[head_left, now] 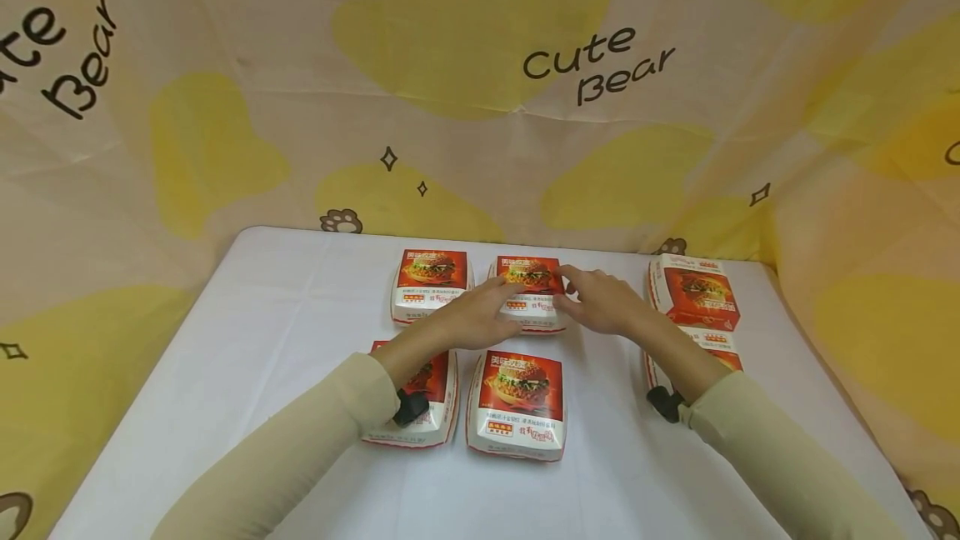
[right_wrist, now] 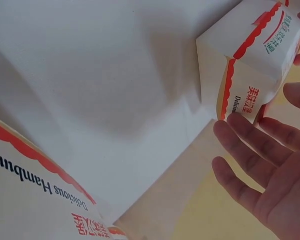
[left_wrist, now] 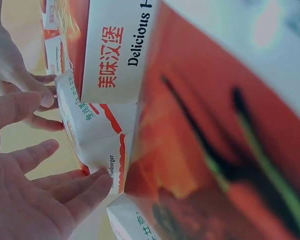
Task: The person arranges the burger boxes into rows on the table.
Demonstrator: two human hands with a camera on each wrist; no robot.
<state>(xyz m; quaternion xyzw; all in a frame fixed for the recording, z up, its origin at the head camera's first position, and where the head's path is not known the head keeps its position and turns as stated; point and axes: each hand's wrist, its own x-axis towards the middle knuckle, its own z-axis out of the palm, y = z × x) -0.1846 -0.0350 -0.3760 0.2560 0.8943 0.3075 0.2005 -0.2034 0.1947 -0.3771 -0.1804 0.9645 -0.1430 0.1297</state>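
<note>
A burger box (head_left: 534, 275) with a red burger picture on its lid stands in the back row, between my two hands. My left hand (head_left: 480, 315) is at its left and front side, with fingers spread and nearly straight; in the left wrist view the fingertips (left_wrist: 102, 176) meet the white side of the box. From the right, my right hand (head_left: 600, 300) reaches to the same box, and in the right wrist view its extended fingers (right_wrist: 249, 131) lie along the box's printed end. The box's lid appears closed.
Another burger box (head_left: 432, 273) stands just left of it. In front are a box (head_left: 519, 407) and one partly behind my left forearm (head_left: 420, 433). Two more boxes, the rear one (head_left: 693, 294) and the front one (head_left: 718, 342), stand at right. A printed curtain (head_left: 450, 132) backs the white table (head_left: 262, 315).
</note>
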